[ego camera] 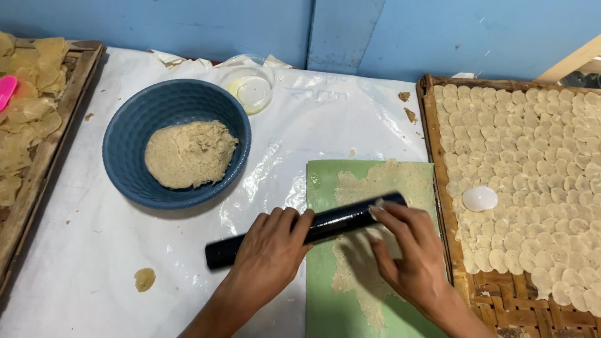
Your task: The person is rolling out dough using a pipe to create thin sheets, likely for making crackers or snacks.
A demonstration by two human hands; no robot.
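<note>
I had both hands on the black roller (307, 231), which lay across the green sheet (325, 300) with its long axis running from lower left to upper right, the far end pointing toward the woven tray (501, 307) on my right. My left hand (269, 256) rested palm down over the roller's near half, fingers spread flat rather than curled around it. My right hand (407, 250) pressed its fingertips on the far half, also open and flat. Under the roller, a thin layer of tan dough (375, 188) was smeared over the green sheet, which lay on a white plastic cover (81, 250).

The blue bowl (176, 143) beyond my left hand held a lump of the same tan dough. Behind it stood a small clear cup (250, 87) with a pale lid inside. The woven tray was packed with rows of small pale dough discs (538, 144), and a white round lid (479, 198) sat on them. The wooden tray (44, 156) at far left held yellowish chips and a pink tool (6, 91).
</note>
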